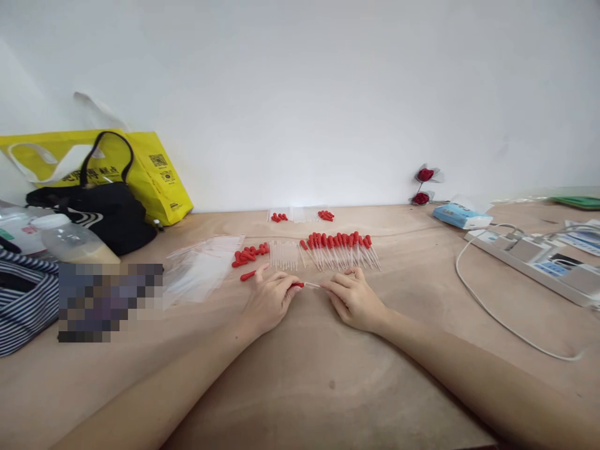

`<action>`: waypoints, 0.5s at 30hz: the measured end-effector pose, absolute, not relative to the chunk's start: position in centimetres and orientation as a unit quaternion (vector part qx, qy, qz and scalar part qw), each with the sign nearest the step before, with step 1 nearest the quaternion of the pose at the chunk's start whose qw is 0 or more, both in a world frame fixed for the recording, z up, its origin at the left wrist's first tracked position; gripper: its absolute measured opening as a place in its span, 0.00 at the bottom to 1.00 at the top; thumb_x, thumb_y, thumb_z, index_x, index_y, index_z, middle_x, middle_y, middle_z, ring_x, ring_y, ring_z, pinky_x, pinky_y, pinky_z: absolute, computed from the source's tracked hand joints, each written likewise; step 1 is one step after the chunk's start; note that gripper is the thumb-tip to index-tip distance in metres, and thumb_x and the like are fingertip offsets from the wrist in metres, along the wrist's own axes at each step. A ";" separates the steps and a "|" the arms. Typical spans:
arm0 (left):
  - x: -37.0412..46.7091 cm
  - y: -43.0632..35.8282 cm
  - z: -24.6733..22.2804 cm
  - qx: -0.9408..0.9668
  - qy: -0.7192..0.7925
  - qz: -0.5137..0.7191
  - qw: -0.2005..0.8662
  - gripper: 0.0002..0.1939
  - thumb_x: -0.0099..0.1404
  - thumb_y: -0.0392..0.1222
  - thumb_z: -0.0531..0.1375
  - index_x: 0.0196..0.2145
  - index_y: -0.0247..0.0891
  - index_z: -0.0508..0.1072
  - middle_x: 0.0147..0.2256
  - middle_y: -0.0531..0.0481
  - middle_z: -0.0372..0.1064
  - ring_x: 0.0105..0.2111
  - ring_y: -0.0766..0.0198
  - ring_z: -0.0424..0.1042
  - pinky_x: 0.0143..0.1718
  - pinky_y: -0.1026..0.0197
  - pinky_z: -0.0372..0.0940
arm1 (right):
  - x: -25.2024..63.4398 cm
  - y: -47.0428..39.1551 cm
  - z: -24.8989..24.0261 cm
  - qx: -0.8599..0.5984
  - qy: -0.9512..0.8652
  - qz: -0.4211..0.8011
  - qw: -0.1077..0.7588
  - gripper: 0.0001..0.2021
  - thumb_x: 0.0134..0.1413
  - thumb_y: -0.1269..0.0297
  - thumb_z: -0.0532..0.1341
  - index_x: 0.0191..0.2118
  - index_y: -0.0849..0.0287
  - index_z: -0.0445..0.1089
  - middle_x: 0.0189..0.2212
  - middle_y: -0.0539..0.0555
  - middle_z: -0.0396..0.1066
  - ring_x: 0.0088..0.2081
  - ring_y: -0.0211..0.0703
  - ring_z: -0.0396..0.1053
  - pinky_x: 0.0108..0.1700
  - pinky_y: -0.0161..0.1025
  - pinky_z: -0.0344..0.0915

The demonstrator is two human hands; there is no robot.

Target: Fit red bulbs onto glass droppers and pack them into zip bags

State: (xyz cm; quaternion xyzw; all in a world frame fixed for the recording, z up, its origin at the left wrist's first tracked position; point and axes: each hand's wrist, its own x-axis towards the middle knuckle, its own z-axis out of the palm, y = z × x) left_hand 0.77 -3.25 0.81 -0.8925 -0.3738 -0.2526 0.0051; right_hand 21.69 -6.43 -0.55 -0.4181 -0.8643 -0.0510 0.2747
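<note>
My left hand [270, 300] is closed on a red rubber dropper bulb [298, 285]. In my right hand [352, 299], the fingers pinch a thin clear dropper tube [312, 285], whose other end meets the bulb. Whether the tube sits inside the bulb is too small to tell. One loose red bulb [247, 275] lies by my left fingers, with a pile of red bulbs [244, 256] behind it. Bare clear tubes [284, 255] lie in a row beyond my hands. To their right is a row of droppers with red bulbs [340, 241] on their tubes.
Clear zip bags [201, 265] lie left of the bulbs. Packed bags [302, 215] rest by the wall. A yellow bag [162, 181], black bag [117, 215] and bottle [77, 240] stand left. Right are a tissue pack [462, 216], power strip [534, 256] and looping white cable [492, 315].
</note>
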 end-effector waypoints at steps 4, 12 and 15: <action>0.8 -3.2 0.8 -0.890 -0.372 -0.264 0.003 0.07 0.65 0.39 0.48 0.34 0.40 0.66 0.32 0.56 0.72 0.37 0.65 0.68 0.54 0.46 0.34 | 21.7 -6.4 -0.8 -0.402 -0.871 -0.048 0.280 0.12 0.54 0.73 0.48 0.39 0.62 0.66 0.29 0.54 0.67 0.31 0.38 0.61 0.43 0.42 0.48; 0.7 -3.3 0.8 -0.878 -0.375 -0.299 -0.008 0.07 0.64 0.40 0.50 0.32 0.40 0.66 0.30 0.55 0.71 0.33 0.64 0.69 0.51 0.48 0.41 | 20.9 -6.1 -1.0 -0.373 -0.869 -0.042 0.322 0.11 0.57 0.69 0.49 0.39 0.62 0.67 0.28 0.53 0.67 0.30 0.37 0.60 0.39 0.39 0.48; 0.7 -3.6 0.9 -0.890 -0.347 -0.296 -0.001 0.07 0.64 0.38 0.50 0.31 0.40 0.66 0.29 0.56 0.71 0.32 0.66 0.69 0.52 0.48 0.38 | 21.1 -6.1 -0.8 -0.370 -0.875 -0.059 0.308 0.11 0.56 0.71 0.49 0.36 0.61 0.68 0.25 0.51 0.66 0.27 0.35 0.58 0.37 0.39 0.46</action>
